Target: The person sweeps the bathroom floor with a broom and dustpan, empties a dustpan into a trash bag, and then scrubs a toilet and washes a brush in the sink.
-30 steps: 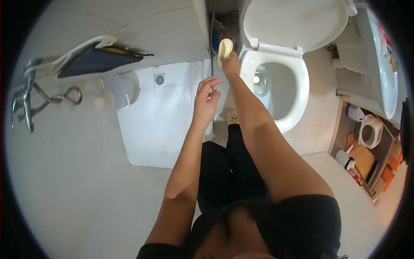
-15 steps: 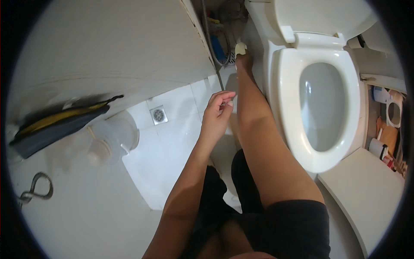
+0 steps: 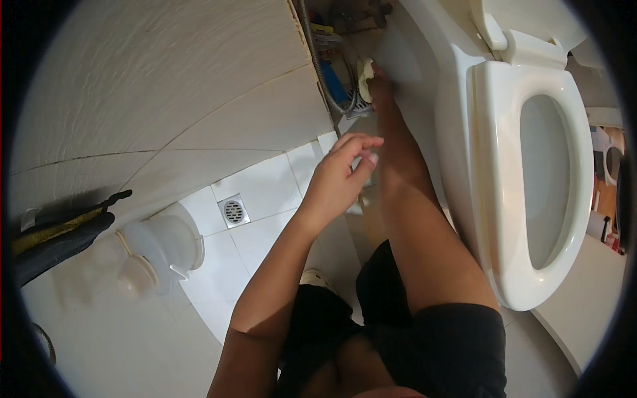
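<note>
My left hand (image 3: 337, 178) hangs in the air beside my right forearm, its fingers loosely curled and apart from the thumb, with nothing in it. My right arm stretches far forward along the side of the white toilet (image 3: 464, 179). At its end my right hand (image 3: 381, 89) is closed on a pale yellow piece (image 3: 364, 78), low by the toilet's base; its kind I cannot make out. Just left of that hand are a floor grate (image 3: 359, 109), a grey hose (image 3: 317, 73) and a blue object (image 3: 333, 82).
The toilet seat (image 3: 494, 172) is down and its lid (image 3: 537, 23) is up. To the left, a clear bucket (image 3: 186, 235) and a pinkish dipper (image 3: 138, 275) stand near a square floor drain (image 3: 233, 211). A dark cloth-like item (image 3: 63, 249) hangs on the left wall (image 3: 199, 79).
My view has shifted, so the toilet appears farther right. The pale yellow piece in my right hand has changed angle and now shows upright. My left hand stays raised, its fingers loosely curled.
</note>
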Motion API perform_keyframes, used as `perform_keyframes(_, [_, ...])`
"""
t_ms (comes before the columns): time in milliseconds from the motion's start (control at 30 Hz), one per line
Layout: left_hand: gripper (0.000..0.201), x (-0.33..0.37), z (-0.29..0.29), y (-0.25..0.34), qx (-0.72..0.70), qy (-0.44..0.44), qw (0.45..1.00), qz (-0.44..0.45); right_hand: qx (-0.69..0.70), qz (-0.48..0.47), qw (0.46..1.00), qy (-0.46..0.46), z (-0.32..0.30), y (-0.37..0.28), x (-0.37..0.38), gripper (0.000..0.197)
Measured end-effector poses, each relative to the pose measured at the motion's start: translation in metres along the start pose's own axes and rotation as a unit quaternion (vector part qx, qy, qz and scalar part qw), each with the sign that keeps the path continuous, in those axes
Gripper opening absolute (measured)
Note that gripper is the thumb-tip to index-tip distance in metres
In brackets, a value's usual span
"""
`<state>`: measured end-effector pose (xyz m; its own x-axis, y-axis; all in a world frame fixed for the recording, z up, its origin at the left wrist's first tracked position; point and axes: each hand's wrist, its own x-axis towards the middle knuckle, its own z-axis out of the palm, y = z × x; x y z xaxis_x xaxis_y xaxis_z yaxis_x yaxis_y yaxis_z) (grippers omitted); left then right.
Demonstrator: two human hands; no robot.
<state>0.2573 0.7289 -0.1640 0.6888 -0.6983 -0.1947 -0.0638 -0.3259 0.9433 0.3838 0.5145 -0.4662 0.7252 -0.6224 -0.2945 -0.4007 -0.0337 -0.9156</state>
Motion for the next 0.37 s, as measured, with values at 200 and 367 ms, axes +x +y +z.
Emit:
perform_keyframes(200, [0.025, -0.004, 0.002, -0.004, 0.026, -0.052, 0.998, -0.025, 0.147, 0.015, 0.988, -0.054, -0.015, -0.006, 0.009, 0.052])
perform_keyframes(367, [0.026, -0.009, -0.014, -0.009, 0.066, -0.038, 0.996, -0.046, -0.243, -0.027, 0.97, 0.011, 0.006, -0.05, -0.013, 0.069])
